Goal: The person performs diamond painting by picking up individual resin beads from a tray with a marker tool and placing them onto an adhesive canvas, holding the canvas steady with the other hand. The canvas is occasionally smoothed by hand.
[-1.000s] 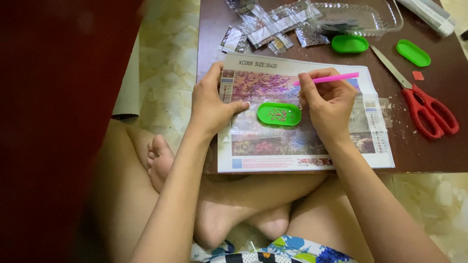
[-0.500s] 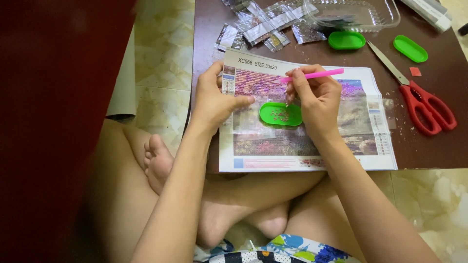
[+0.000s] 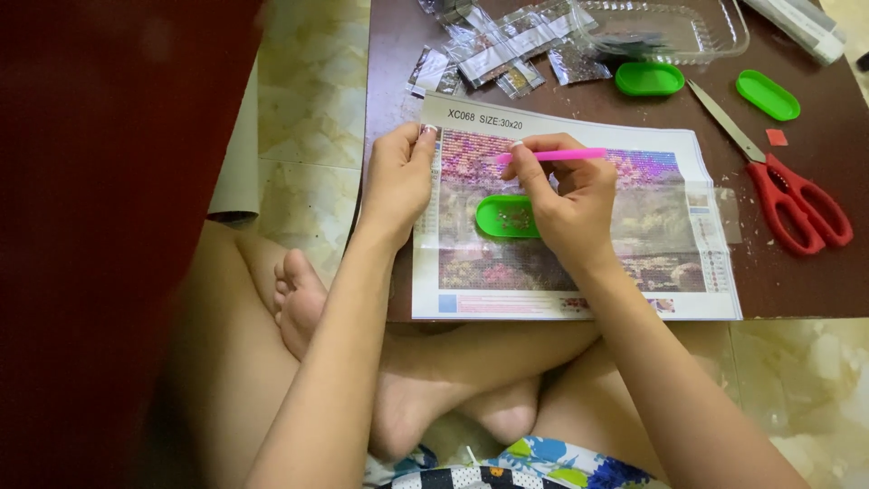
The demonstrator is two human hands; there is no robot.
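A diamond-painting canvas (image 3: 634,226) with a colourful picture lies on a dark brown low table (image 3: 815,272). My left hand (image 3: 398,181) rests flat on the canvas's left edge, fingers together, holding it down. My right hand (image 3: 566,199) grips a pink pen (image 3: 552,155) and points its tip left over the upper part of the picture. A green oval tray (image 3: 502,217) holding small beads sits on the canvas just under and left of my right hand.
Red-handled scissors (image 3: 797,204) lie at the right. Two more green trays (image 3: 649,79) (image 3: 768,95), a clear plastic tray (image 3: 670,32) and several small bead packets (image 3: 507,50) sit at the back. My crossed legs are under the table's near edge.
My right hand moved left with the pink pen, from the tray's right side to above it. My left hand shifted up and flattened on the canvas's left edge.
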